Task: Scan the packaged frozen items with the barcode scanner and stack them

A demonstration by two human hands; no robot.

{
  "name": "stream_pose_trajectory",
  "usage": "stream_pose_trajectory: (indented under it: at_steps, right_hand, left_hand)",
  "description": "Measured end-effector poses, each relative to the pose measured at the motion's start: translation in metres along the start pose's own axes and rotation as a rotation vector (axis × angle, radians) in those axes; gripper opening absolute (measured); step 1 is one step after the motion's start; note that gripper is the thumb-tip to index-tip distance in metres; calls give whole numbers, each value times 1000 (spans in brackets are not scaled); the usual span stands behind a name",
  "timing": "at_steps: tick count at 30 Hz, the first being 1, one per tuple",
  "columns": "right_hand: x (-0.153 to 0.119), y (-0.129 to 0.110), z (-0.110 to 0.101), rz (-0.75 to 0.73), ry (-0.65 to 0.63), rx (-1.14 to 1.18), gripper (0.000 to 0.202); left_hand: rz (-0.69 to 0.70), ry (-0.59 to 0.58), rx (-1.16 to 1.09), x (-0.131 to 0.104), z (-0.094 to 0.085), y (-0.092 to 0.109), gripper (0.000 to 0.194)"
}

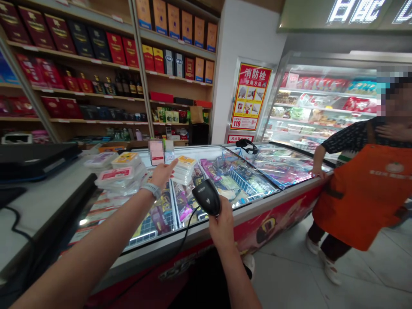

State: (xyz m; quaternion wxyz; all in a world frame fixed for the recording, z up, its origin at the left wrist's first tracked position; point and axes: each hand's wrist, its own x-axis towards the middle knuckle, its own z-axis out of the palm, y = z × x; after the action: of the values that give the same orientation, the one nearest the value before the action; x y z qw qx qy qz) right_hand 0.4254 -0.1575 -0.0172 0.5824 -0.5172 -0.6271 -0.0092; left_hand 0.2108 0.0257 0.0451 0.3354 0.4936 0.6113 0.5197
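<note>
My left hand (163,175), with a light band on its wrist, grips the left side of a short stack of clear plastic food boxes (184,171). The top box carries a yellow label, and the stack is over the glass top of a chest freezer (257,201). In my right hand (224,223) is a black handheld barcode scanner (206,197), its head toward the boxes. A cable (186,231) runs down from the scanner to the lower left. More clear plastic boxes (117,175) with red, yellow and purple labels are piled left of my left hand.
A person in an orange apron (370,189) stands at right, one hand on the freezer edge. Black straps (247,146) lie on the freezer's far side. A pink card (157,153) stands behind my left hand. At left is a counter (64,189) with a black device (35,161).
</note>
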Motion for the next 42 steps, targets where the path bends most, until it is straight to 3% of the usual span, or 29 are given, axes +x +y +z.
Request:
stream_pose_trajectory:
  at_steps: [5,9,15,21,26,33,42]
  right_hand:
    - [2,0,-1,19,0,14,49]
    - [2,0,-3,2,-1,22,47]
    - [3,0,-3,34,-12,19,49]
    - [6,-1,-2,48,-19,15,48]
    - [11,-7,1,94,-68,17,43]
    - [19,-29,12,87,-152,11,36]
    - [21,-43,24,101,-247,22,34]
  left_hand:
    - [-254,-76,-95,22,10,16,36]
    - [-330,-137,-177,23,10,18,35]
    - [-393,-195,-278,15,-7,12,34]
    - [-218,-178,-415,-19,-16,-16,23]
    - [-47,-183,-473,-41,-22,-36,36]
    - [115,-130,-497,-46,-18,-50,50]
    - [211,-104,-592,-46,-10,-57,43]
